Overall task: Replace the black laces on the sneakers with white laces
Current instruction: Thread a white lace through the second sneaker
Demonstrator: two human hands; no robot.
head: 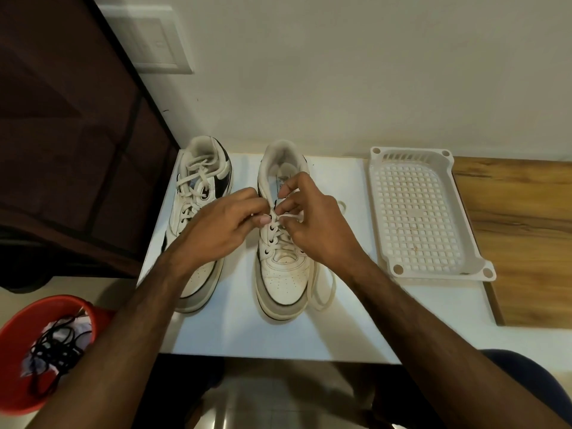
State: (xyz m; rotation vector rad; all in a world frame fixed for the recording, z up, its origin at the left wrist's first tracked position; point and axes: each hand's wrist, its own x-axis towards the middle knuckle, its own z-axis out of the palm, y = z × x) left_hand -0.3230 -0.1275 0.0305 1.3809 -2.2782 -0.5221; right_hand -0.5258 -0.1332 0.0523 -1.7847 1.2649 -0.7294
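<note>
Both hands are working over the right sneaker (283,267), which is sitting toe toward the person on a white board (247,332). The left hand (223,227) is curling its fingers and pinching the sneaker's eyelet edge beside the white lace (289,216). The right hand (312,224) is pinching that lace just across from the left fingertips, with its forefinger arching over the tongue. A loose length of the lace is trailing below the right wrist, beside the toe. The left sneaker (198,193) is lying under the left forearm, already threaded with white. A white slotted tray (421,212) is sitting right of the right hand. Black laces (54,351) are lying in a red tub (18,342) left of the left forearm.
</note>
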